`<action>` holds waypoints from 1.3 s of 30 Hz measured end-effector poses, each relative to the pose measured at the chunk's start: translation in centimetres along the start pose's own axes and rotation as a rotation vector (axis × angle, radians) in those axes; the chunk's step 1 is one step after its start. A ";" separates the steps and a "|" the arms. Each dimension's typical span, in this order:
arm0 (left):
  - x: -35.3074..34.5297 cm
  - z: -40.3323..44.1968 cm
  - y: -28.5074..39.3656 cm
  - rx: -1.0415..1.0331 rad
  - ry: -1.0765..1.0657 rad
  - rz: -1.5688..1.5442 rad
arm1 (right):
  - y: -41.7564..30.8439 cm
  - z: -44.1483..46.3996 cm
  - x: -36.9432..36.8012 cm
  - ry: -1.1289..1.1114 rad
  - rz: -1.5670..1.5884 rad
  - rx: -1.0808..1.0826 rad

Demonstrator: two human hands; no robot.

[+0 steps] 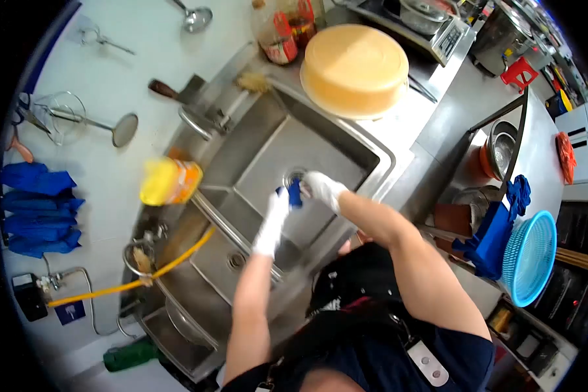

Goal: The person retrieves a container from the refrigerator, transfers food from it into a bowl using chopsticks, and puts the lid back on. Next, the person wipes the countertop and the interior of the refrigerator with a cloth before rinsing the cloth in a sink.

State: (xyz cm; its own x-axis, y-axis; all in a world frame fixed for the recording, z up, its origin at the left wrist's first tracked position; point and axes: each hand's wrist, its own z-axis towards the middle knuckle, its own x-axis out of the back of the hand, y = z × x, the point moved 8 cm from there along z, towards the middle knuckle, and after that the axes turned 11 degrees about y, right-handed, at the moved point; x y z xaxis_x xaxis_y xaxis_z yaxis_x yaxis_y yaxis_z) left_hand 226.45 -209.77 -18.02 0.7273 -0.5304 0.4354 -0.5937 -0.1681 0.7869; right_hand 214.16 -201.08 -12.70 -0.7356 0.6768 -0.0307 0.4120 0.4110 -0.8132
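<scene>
Both my hands wear white gloves and are held over the right-hand basin of a steel sink [353, 160]. Between them is a small dark-blue piece that looks like cloth [295, 193]. My left hand [278, 204] pinches its left side, fingers closed. On the other side, my right hand [321, 188] has its fingers curled against the cloth's edge. Just beyond the hands, the basin's drain [295, 176] shows. Finer detail of the fingertips is blurred.
An upturned beige tub [356, 68] stands on the counter beyond the sink. A yellow-orange container [171, 181] sits by the faucet [196, 123]. A yellow hose [176, 262] crosses the left basin. Blue cloths [42, 209] hang on the wall; a blue basket [530, 258] is at right.
</scene>
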 end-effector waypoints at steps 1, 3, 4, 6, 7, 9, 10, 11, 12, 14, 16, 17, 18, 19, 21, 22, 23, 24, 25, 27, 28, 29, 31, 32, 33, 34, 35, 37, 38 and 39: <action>0.1 -1.9 0.9 -0.083 -0.080 -0.084 | 3.4 1.3 1.0 0.016 0.007 -0.047; 1.4 -6.7 4.8 -0.246 -0.180 -0.036 | 6.9 -1.3 3.0 -0.015 0.100 -0.178; 1.6 -8.2 6.9 -0.439 -0.210 0.073 | 5.6 -3.7 3.8 -0.051 0.201 -0.217; 0.7 -11.4 8.4 -0.485 -0.355 0.074 | 2.9 -7.3 4.3 -0.113 0.374 -0.062; 0.5 -13.0 9.5 -0.601 -0.303 0.021 | 3.2 -8.4 5.2 -0.114 0.257 0.041; 0.0 -14.4 9.1 -0.350 -0.305 0.095 | 0.6 -14.5 7.9 -0.051 0.130 0.156; -0.1 -16.5 10.8 -0.357 -0.297 -0.046 | 0.3 -17.6 9.2 0.002 0.129 0.166; -0.5 -18.0 11.0 -0.248 -0.304 -0.198 | 1.4 -19.4 9.8 -0.006 0.173 0.176; -1.9 -18.9 10.5 -0.165 -0.407 -0.346 | 3.0 -20.6 10.0 -0.025 0.212 0.189; -5.1 -20.7 9.7 -0.119 -0.534 -0.364 | 8.2 -20.8 9.8 -0.056 0.426 0.069; -9.7 -25.7 10.4 -0.170 -0.676 -0.410 | 9.4 -24.5 12.6 0.193 0.540 -0.052; -11.8 -25.3 8.1 -0.130 -0.699 -0.318 | 10.3 -25.5 14.7 0.364 0.548 0.022; -13.8 -27.1 8.4 -0.111 -0.734 -0.347 | 11.7 -25.9 16.8 0.492 0.490 0.110; -15.5 -28.7 8.4 -0.051 -0.768 -0.393 | 11.3 -28.1 19.0 0.568 0.492 0.174; -19.9 -31.8 6.9 0.156 -0.918 -0.432 | 10.9 -32.6 22.8 0.603 0.561 0.229; -22.5 -33.2 5.2 0.306 -1.033 -0.425 | 10.7 -34.7 24.3 0.563 0.628 0.221; -24.9 -34.7 3.4 0.459 -1.140 -0.409 | 10.9 -36.2 25.9 0.516 0.695 0.215; -26.3 -38.2 4.9 0.114 -1.236 -0.278 | 12.4 -36.0 26.9 0.486 0.852 0.233; -27.5 -41.7 6.4 -0.239 -1.261 -0.164 | 14.2 -35.8 27.5 0.571 0.951 0.217; -29.7 -48.9 6.4 0.471 -1.272 -0.524 | 17.1 -37.4 31.2 0.775 0.495 0.190; -31.2 -50.4 5.3 0.630 -1.375 -0.571 | 18.5 -38.4 31.8 0.773 0.526 0.179; -32.3 -50.8 4.0 0.582 -1.337 -0.521 | 19.6 -40.0 33.0 0.888 0.401 0.188; -31.7 -53.9 4.1 0.473 -1.101 -0.167 | 22.2 -42.9 34.5 1.005 0.301 0.181; -34.5 -50.7 -0.6 0.496 -1.109 -0.110 | 23.3 -44.5 35.6 0.977 0.318 0.178; -36.3 -49.5 -1.4 0.446 -1.001 -0.166 | 24.1 -46.4 36.8 0.948 0.335 0.174; -37.1 -48.6 -1.4 0.394 -0.890 -0.217 | 25.2 -48.3 37.9 0.919 0.355 0.170; -37.9 -48.8 0.8 0.283 -0.839 -0.122 | 28.9 -49.7 39.5 0.905 0.693 0.094; -42.8 -46.2 2.3 0.218 -0.916 -0.271 | 36.1 -53.6 44.3 1.054 1.010 -0.054; -44.0 -45.2 3.9 0.131 -0.895 -0.108 | 38.4 -56.8 47.4 1.289 1.038 -0.014; -46.7 -43.9 5.2 -0.037 -0.868 -0.112 | 41.1 -59.3 50.0 1.428 1.156 -0.112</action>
State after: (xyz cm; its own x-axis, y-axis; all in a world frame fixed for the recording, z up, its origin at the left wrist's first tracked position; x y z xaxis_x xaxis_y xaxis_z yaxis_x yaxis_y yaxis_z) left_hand 204.56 -149.39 -15.08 0.2527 -0.9601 -0.1197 -0.5121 -0.2377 0.8254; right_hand 226.19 -114.18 -13.17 0.8458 0.5328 0.0269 0.3927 -0.5877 -0.7073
